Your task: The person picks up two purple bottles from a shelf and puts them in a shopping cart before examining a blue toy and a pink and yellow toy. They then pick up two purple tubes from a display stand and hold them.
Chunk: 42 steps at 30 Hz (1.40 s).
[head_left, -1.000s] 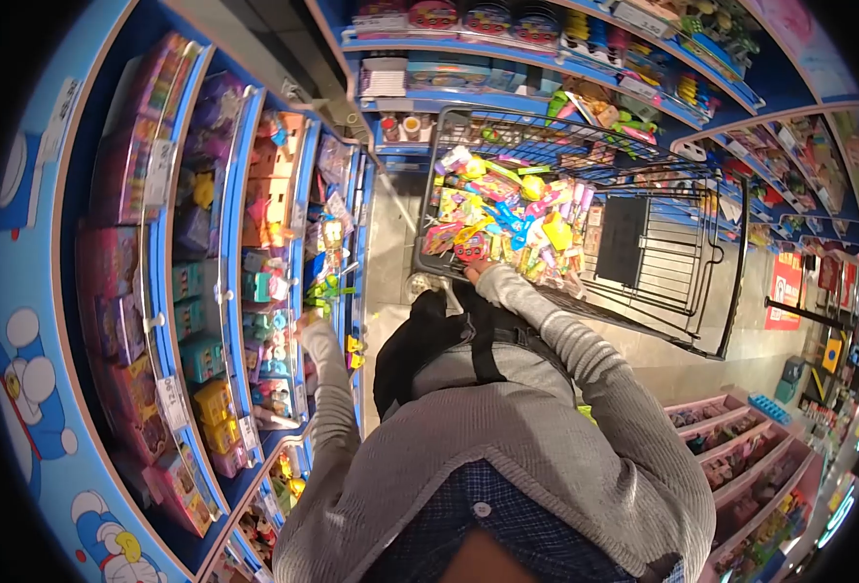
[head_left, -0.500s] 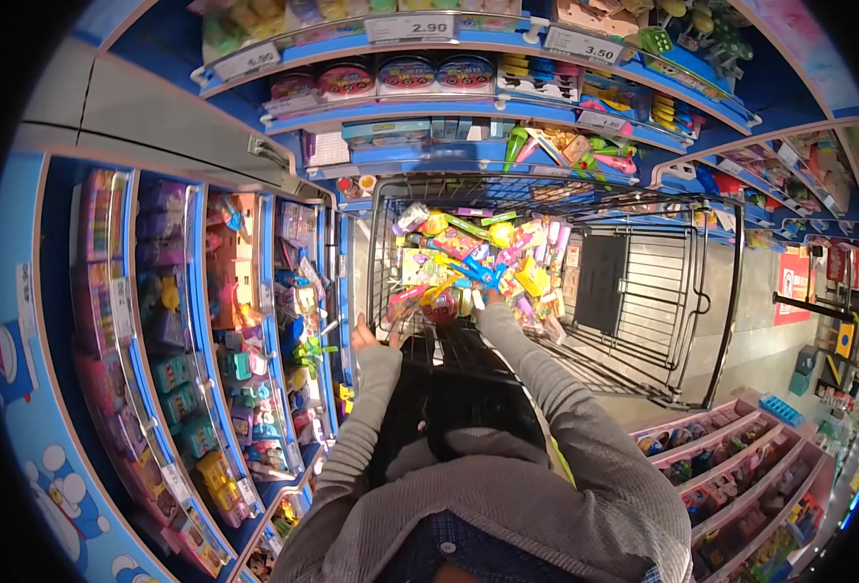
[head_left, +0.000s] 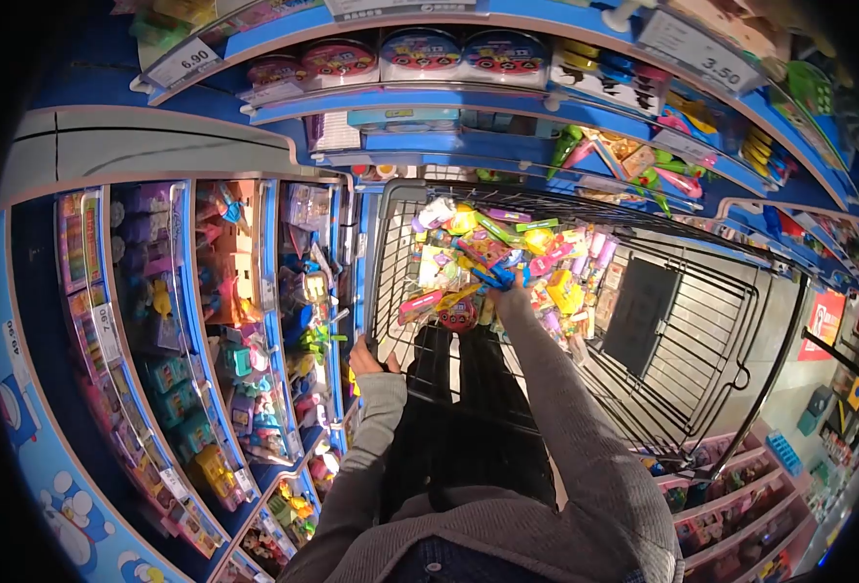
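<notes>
A black wire shopping cart (head_left: pixel 383 248) stands sideways in front of me with a heap of colorful packaged toys (head_left: pixel 565 290) inside. My right hand (head_left: pixel 517 282) reaches down into the heap, its fingers closed at a bright blue plastic toy (head_left: pixel 493 276); the fingertips are partly hidden. Just below lies a round red-and-pink tin (head_left: pixel 458 314), with a yellow toy alongside. At the cart's near left corner is my left hand (head_left: pixel 369 360), thumb and fingers apart around the rim, holding no goods.
Blue shelves of toys (head_left: pixel 172 301) rise close on my left. Ahead, more shelves carry round tins (head_left: pixel 420 51) and price tags (head_left: pixel 706 53). A dark panel (head_left: pixel 641 316) sits in the cart's right end. Pink tiered racks (head_left: pixel 740 505) stand at the lower right.
My view has moved closer and turned slightly, so the cart appears larger. My right hand has shifted right with the blue toy at its fingers. My left hand stays at the corner.
</notes>
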Available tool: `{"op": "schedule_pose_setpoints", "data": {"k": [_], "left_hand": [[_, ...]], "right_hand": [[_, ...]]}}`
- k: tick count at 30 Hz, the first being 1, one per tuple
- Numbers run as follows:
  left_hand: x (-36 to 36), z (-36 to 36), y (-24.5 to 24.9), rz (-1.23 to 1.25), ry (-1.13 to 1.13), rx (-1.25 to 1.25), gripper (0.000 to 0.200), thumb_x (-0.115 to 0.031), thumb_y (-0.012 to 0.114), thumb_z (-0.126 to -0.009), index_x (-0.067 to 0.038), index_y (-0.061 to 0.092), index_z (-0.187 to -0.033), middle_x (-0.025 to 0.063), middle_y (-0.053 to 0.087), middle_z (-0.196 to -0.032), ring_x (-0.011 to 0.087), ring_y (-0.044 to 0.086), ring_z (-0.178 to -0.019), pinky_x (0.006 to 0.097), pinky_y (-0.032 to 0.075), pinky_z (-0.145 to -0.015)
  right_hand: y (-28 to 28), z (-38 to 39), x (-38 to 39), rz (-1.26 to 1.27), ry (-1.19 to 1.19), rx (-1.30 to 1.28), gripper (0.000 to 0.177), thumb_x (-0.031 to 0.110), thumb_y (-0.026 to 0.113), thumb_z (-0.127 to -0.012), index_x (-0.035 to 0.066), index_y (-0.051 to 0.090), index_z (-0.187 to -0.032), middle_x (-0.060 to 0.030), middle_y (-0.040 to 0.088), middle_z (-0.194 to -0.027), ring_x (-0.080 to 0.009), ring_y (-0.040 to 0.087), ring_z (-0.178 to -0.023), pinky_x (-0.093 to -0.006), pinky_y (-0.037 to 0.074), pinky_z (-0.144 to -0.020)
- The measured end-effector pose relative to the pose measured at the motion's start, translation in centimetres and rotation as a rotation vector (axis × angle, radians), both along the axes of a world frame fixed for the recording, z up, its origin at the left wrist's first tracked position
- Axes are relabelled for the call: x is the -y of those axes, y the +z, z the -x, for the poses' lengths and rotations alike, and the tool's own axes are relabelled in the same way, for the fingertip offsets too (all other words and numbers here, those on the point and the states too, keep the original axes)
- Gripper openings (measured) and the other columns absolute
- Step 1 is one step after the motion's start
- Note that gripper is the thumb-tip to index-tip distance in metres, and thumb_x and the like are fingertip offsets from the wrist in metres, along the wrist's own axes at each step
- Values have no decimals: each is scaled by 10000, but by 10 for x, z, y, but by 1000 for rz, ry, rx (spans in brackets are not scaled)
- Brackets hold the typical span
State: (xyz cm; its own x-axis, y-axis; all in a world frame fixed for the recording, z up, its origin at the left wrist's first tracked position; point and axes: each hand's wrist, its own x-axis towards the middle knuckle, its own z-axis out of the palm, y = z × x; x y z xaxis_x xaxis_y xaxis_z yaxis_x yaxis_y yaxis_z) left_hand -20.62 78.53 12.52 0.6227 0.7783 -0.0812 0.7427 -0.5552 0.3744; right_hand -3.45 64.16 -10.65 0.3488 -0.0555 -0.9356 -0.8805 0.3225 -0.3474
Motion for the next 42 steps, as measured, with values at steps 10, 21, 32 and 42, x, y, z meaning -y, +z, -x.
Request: {"op": "schedule_pose_setpoints", "data": {"k": [10,21,32,42], "left_hand": [[0,-4,1,34,17,17,560,-86,567,-665,37,314,-1149,243,399,-1009,393,397,-915,429,317,-805],[0,2,-1,4,-36,34,574,-161,584,-676,47,319,-1141,253,416,-1013,392,414,-938,415,337,-827],[-17,20,3,264,-208,35,726,-237,628,-681,40,222,-1216,244,384,-1031,376,376,-975,414,312,-851],[-60,21,53,825,-225,312,558,-156,636,-700,-4,352,-1156,137,438,-1059,246,453,-982,338,363,-839]], "right_hand": [[-56,12,7,-87,-98,168,205,57,598,-690,105,457,-831,-52,488,-749,-181,464,-683,-289,423,-597],[52,-3,-10,530,1150,463,253,99,499,-762,69,501,-1013,-114,556,-896,-254,532,-828,-335,417,-741],[-37,55,-2,1224,1990,761,314,230,397,-843,2,453,-1051,-157,527,-942,-196,504,-905,-311,381,-779],[262,54,-35,283,1257,654,478,404,585,-738,46,498,-1043,-100,581,-837,-172,546,-735,-302,437,-645]]}}
